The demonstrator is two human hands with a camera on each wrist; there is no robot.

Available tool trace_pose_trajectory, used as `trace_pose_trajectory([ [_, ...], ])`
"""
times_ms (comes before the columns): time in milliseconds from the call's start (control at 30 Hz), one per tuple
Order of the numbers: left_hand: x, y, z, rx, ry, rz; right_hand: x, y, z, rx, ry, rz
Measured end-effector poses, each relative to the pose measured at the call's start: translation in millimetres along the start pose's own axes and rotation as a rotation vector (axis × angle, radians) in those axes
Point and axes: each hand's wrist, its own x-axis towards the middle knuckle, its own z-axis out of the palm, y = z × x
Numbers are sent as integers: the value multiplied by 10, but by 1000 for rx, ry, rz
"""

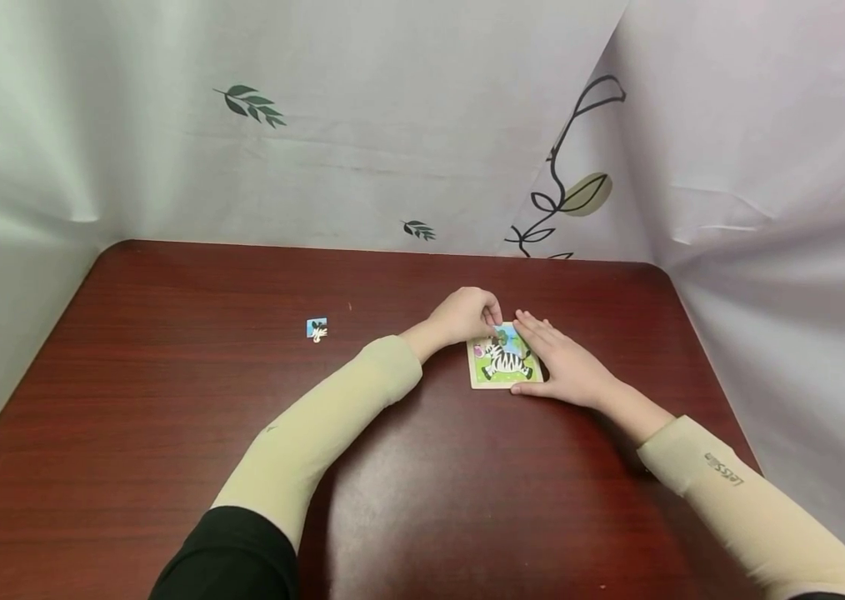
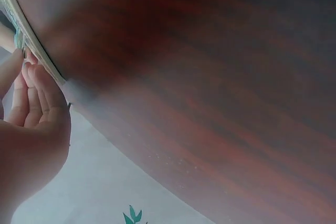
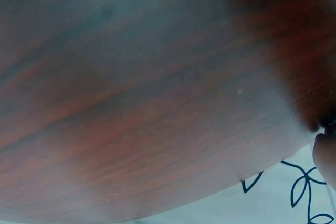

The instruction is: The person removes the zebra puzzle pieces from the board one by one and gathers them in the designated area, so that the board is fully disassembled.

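Observation:
A small square zebra puzzle [image 1: 503,363] with a pale frame lies on the table between both hands. My left hand [image 1: 465,315] is at its upper left corner, thumb and fingertips together on what looks like a puzzle piece, mostly hidden by the fingers. In the left wrist view that hand [image 2: 39,106] pinches beside the puzzle's edge [image 2: 34,40]. With fingers extended, my right hand [image 1: 568,364] lies along the puzzle's right side, its thumb at the lower edge and its fingertips by the upper right corner. Only a sliver of the right hand [image 3: 325,158] shows in the right wrist view.
A loose puzzle piece [image 1: 317,329], blue with a black-and-white zebra part, lies on the table to the left of the hands. The dark red wooden table [image 1: 422,500] has rounded far corners. Light curtains [image 1: 362,142] with leaf prints hang behind and beside it.

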Motion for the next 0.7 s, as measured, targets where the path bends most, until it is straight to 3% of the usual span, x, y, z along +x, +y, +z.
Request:
trace_pose_trajectory([
  [267,-18,2,0,-20,-9,22,1,10,8,-6,5,-5],
  [467,-29,14,-10,-35,-54,29,-7,3,1,-3,20,-21],
  [700,7,35,38,54,-102,45,-9,5,10,-22,17,-22],
])
